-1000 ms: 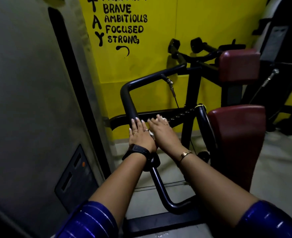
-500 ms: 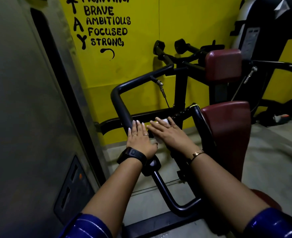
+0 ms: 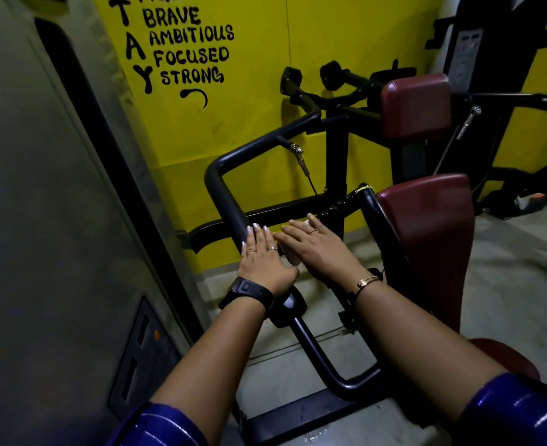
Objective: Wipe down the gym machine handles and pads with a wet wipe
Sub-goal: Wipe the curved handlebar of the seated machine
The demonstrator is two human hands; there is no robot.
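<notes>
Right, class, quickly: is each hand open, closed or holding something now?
Left hand: open, fingers flat on the black handle bar.
Right hand: open, flat fingers pressing the white wet wipe onto that bar.

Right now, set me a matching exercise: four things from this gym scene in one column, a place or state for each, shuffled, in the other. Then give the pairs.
1 left hand
2 right hand
3 wet wipe
4 lower maroon pad

A white, peeking from under a palm
B untouched, right of both hands
C black watch on its wrist
D gold bracelet on its wrist

Pairs: 1-C, 2-D, 3-A, 4-B.
</notes>
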